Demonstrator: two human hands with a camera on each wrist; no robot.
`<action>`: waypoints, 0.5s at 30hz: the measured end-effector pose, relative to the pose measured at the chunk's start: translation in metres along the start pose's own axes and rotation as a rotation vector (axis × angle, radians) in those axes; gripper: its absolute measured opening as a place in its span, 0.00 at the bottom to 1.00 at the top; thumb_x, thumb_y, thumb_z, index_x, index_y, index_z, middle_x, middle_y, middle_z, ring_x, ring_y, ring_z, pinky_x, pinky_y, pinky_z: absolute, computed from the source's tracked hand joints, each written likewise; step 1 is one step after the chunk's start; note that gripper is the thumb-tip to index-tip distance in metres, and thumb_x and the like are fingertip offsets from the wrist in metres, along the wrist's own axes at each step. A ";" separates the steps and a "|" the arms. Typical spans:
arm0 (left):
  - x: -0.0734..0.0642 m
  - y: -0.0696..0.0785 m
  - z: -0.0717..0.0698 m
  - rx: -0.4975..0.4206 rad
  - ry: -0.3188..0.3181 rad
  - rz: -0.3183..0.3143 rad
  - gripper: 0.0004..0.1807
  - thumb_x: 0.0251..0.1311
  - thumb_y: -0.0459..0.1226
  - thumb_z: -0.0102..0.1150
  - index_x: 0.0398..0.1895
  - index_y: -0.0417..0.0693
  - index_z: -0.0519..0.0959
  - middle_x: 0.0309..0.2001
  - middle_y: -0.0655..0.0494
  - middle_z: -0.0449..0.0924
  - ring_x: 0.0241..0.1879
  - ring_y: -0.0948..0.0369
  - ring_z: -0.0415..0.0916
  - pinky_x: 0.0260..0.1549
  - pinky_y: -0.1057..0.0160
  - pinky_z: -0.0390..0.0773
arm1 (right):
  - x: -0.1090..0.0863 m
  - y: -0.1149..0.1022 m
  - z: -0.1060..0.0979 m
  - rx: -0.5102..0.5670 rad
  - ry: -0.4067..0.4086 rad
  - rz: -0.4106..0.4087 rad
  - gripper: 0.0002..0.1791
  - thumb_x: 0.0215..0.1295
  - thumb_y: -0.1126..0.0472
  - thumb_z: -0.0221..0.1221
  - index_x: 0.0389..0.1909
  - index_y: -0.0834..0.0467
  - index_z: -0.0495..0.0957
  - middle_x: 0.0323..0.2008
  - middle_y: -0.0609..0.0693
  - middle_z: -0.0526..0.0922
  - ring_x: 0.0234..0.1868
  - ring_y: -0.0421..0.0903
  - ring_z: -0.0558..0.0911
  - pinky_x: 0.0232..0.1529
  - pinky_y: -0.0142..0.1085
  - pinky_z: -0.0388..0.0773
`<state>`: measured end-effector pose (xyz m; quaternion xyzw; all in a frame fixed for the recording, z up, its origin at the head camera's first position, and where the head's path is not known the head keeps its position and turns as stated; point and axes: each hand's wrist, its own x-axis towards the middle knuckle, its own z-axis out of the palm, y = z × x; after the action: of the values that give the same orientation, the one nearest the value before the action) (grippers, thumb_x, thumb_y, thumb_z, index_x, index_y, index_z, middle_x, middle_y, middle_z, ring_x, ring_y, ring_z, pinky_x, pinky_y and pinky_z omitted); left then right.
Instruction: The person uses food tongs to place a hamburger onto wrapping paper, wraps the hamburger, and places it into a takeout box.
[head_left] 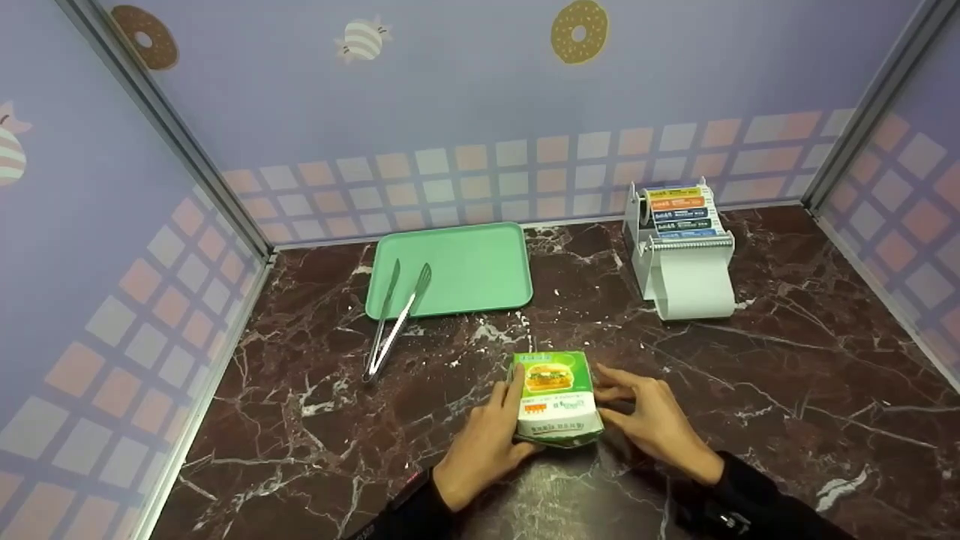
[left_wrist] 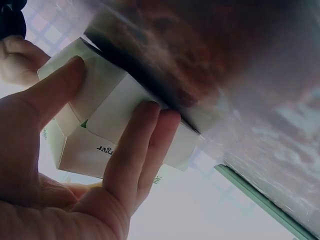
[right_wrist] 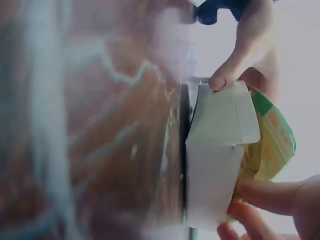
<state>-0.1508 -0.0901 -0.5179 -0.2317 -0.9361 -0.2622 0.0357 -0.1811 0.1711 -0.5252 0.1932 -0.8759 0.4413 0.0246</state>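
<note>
A green and white burger box (head_left: 559, 397) with a printed burger picture rests on the dark marbled table. My left hand (head_left: 487, 435) holds its left side; in the left wrist view the thumb (left_wrist: 65, 82) lies on one white panel and two fingers (left_wrist: 142, 145) lie along another. At the box's right side, my right hand (head_left: 649, 416) has bent fingers and thumb against the wall. In the right wrist view a white flap (right_wrist: 247, 112) stands loose, and a yellow-and-green printed part (right_wrist: 275, 142) shows above the white side, by the right fingertips (right_wrist: 250, 192).
Behind the box lies a green tray (head_left: 480, 277), with metal tongs (head_left: 397, 319) resting over its front left edge, tips on the tray. A label dispenser (head_left: 679, 247) with several coloured rolls and a hanging white strip stands back right. Purple patterned walls (head_left: 480, 90) enclose the table.
</note>
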 end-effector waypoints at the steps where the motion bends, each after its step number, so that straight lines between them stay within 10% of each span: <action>1: 0.000 0.000 0.000 0.003 -0.001 0.003 0.64 0.44 0.36 0.82 0.80 0.33 0.48 0.59 0.39 0.72 0.43 0.49 0.84 0.44 0.64 0.86 | 0.000 0.001 -0.001 -0.002 -0.029 -0.013 0.36 0.57 0.71 0.72 0.67 0.68 0.72 0.46 0.56 0.89 0.44 0.48 0.89 0.56 0.51 0.81; 9: 0.001 -0.001 0.000 -0.007 -0.017 -0.006 0.65 0.43 0.38 0.82 0.80 0.33 0.48 0.58 0.39 0.73 0.44 0.49 0.84 0.47 0.62 0.86 | -0.002 -0.001 -0.016 0.011 -0.263 -0.169 0.59 0.47 0.64 0.78 0.79 0.60 0.55 0.67 0.60 0.76 0.61 0.56 0.81 0.67 0.64 0.67; 15: 0.001 -0.003 -0.001 -0.032 -0.034 -0.006 0.64 0.45 0.42 0.82 0.80 0.35 0.49 0.57 0.42 0.72 0.41 0.53 0.83 0.46 0.62 0.86 | -0.007 -0.003 -0.004 -0.219 -0.110 -0.281 0.57 0.41 0.58 0.82 0.75 0.63 0.64 0.58 0.70 0.80 0.56 0.65 0.83 0.55 0.57 0.81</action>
<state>-0.1536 -0.0924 -0.5183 -0.2340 -0.9329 -0.2734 0.0154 -0.1743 0.1746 -0.5217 0.3336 -0.8832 0.3244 0.0587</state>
